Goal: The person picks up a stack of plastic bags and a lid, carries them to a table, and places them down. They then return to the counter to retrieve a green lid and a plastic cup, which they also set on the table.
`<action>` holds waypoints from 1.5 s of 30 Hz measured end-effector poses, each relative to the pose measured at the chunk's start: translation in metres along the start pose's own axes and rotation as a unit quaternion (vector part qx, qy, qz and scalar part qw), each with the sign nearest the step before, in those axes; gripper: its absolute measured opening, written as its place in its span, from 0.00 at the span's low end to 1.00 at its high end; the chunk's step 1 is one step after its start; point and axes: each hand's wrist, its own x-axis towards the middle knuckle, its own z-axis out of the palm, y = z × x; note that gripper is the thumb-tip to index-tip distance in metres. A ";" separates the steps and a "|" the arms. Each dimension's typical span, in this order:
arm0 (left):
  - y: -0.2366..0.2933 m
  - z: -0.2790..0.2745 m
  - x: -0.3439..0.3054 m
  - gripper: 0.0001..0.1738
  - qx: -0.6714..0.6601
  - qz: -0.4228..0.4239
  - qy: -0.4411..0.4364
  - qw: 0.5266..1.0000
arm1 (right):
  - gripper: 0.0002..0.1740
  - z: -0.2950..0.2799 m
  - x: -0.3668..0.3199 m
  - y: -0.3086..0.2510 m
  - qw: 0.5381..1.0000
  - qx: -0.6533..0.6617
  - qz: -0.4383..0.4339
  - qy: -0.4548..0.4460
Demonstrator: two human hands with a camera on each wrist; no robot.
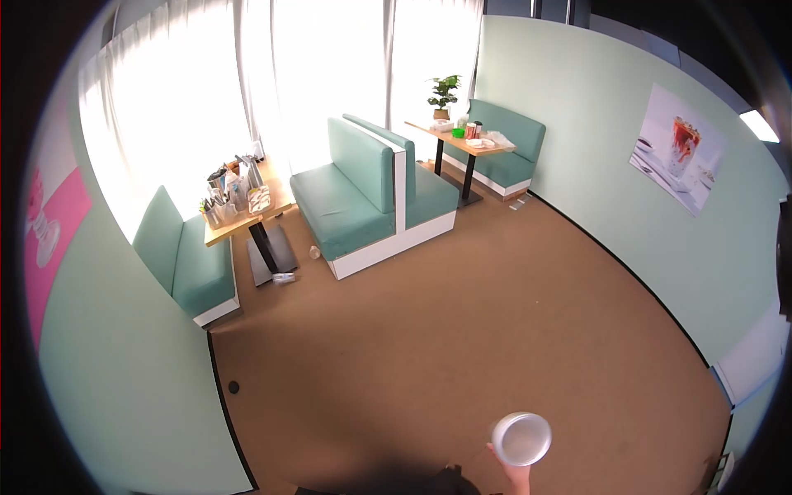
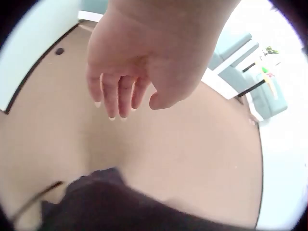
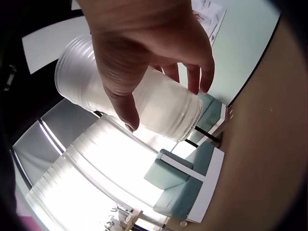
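My right hand (image 3: 149,48) grips a stack of nested translucent plastic cups (image 3: 163,106), thumb on one side and fingers round the other. Several rims show as ridges at one end of the stack. In the head view the cups (image 1: 525,439) appear nearly end-on as a pale round shape, low and right of centre, with part of my right hand (image 1: 516,473) below. My left hand (image 2: 139,62) hangs over the brown floor, fingers loosely bent and holding nothing. It is out of sight in the head view.
Green booth seats (image 1: 346,198) stand ahead by the curtained windows. A left table (image 1: 276,198) bears containers and utensils; a far table (image 1: 421,125) holds a potted plant (image 1: 444,95) and small items. A clear item (image 1: 284,279) and a dark round object (image 1: 233,387) lie on the floor (image 1: 429,346).
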 end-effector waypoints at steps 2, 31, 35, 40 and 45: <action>0.112 -0.051 0.014 0.24 -0.048 0.031 -0.014 0.998 | 0.20 -0.004 0.040 -0.022 0.999 0.004 0.037 0.010; 0.634 -0.102 0.439 0.17 0.024 0.043 -0.067 0.997 | 0.35 -0.045 0.772 0.116 0.992 -0.031 -0.122 -0.025; 0.850 -0.184 0.456 0.25 -0.015 0.144 -0.046 0.988 | 0.36 -0.057 0.848 0.115 0.995 0.000 -0.079 -0.064; 1.046 -0.241 0.506 0.21 -0.030 0.408 -0.069 0.910 | 0.34 -0.066 0.959 0.128 0.997 0.017 -0.033 -0.061; 1.169 -0.259 0.545 0.26 -0.048 0.447 -0.070 0.890 | 0.33 -0.066 1.088 0.175 0.996 -0.033 -0.001 -0.085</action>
